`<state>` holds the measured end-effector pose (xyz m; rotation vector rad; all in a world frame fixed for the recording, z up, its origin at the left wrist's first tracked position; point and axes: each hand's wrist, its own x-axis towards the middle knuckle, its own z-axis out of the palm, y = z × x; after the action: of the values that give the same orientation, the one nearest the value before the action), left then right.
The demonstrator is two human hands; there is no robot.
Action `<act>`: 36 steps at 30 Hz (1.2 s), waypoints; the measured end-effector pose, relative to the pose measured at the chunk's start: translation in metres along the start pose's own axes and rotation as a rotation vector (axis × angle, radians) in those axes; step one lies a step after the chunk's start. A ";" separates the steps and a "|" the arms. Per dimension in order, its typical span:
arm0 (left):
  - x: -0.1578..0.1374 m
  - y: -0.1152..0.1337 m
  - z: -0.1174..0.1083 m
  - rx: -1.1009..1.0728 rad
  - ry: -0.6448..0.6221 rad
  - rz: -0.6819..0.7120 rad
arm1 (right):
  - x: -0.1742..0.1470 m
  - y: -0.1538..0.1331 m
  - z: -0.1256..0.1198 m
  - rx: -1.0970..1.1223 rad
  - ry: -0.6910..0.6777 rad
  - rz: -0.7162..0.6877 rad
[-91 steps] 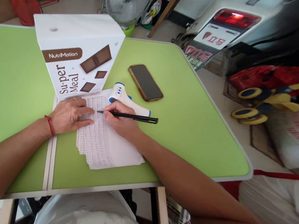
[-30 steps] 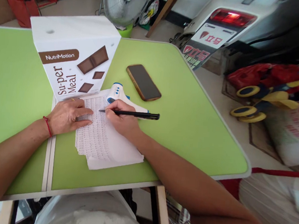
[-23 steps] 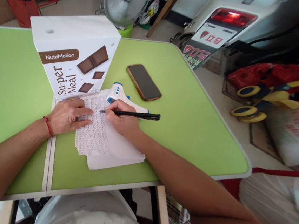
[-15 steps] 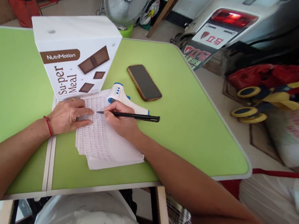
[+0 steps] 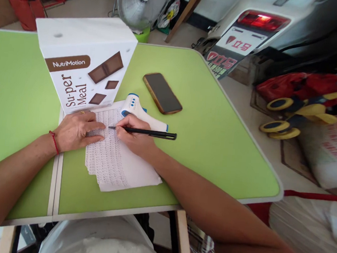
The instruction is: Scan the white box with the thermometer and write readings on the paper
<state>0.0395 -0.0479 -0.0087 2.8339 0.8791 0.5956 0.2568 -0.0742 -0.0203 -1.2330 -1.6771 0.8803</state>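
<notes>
On the green table lies a small stack of paper sheets [image 5: 108, 164] covered in rows of handwriting, with a blank strip along the right. My left hand [image 5: 78, 130] rests on the sheets' upper left part, fingers stretched out and apart, holding nothing. In a pinch, my right hand [image 5: 136, 135] grips a black pen [image 5: 152, 133], its tip at the writing just right of my left fingertips. A white and blue infrared thermometer [image 5: 134, 106] lies beyond my right hand, partly covered by it. A white box [image 5: 82, 60] printed with chocolate pieces stands behind my left hand.
A smartphone [image 5: 162, 93] lies on the green table [image 5: 214, 147], right of the thermometer. Behind the table stand a fan [image 5: 144, 5] and a white scooter [image 5: 255, 27]. Yellow-handled things [image 5: 288, 118] and a large printed sack [image 5: 333, 146] are at the right.
The pen's rear end has swung slightly down and left, with a small shift of my right hand. My left hand, the sheets and the box stay where they were.
</notes>
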 end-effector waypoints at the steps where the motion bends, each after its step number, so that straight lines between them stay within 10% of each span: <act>1: 0.000 0.000 0.000 0.002 -0.005 -0.003 | 0.000 0.000 0.000 0.003 -0.001 0.003; 36: 0.000 -0.001 0.000 0.014 0.018 0.010 | 0.001 -0.002 -0.001 0.045 0.039 0.085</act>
<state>0.0390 -0.0471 -0.0094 2.8521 0.8754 0.6188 0.2567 -0.0733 -0.0179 -1.2906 -1.5759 0.9343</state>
